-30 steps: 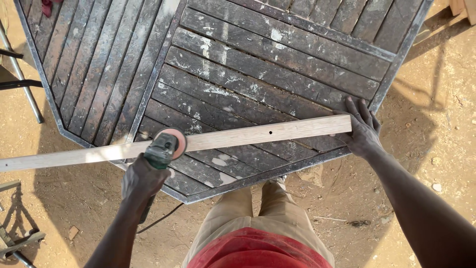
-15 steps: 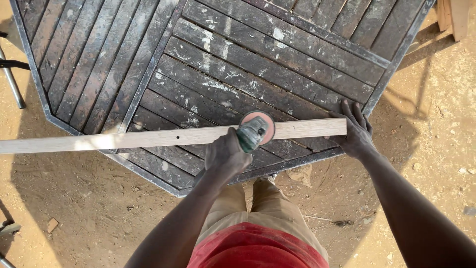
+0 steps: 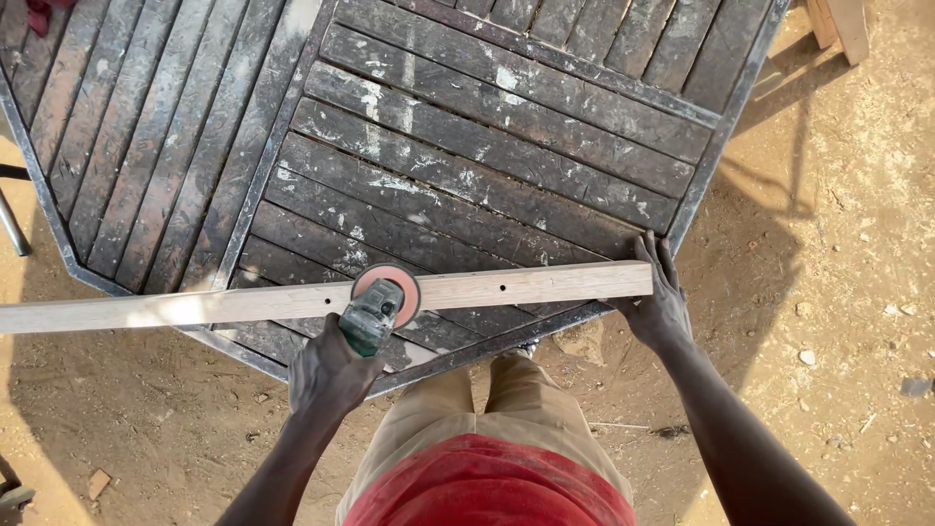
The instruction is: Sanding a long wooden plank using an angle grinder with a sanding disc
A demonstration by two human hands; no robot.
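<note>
At the near edge of the slatted surface (image 3: pixel 506 146), the left hand (image 3: pixel 329 375) closes its grip around the body of a green angle grinder (image 3: pixel 375 312), whose pinkish sanding disc (image 3: pixel 388 284) lies against the top face of a long pale wooden strip (image 3: pixel 526 287). At the strip's right end, the right hand (image 3: pixel 662 302) spreads open and presses down, pinning the wood flat against the metal rim; it clasps nothing. From there the strip runs leftward across the corner of the surface and far out over the sandy ground (image 3: pixel 127 419), unsupported. Risks, as judged from this arrangement: no clamp is visible, so a snagging disc could kick the strip sideways from under the flat hand; the overhanging left length may flex or chatter and gouge the face; the one-handed hold gives little control should the disc tilt; the person's legs (image 3: pixel 487 409) stand directly below the tool.
</note>
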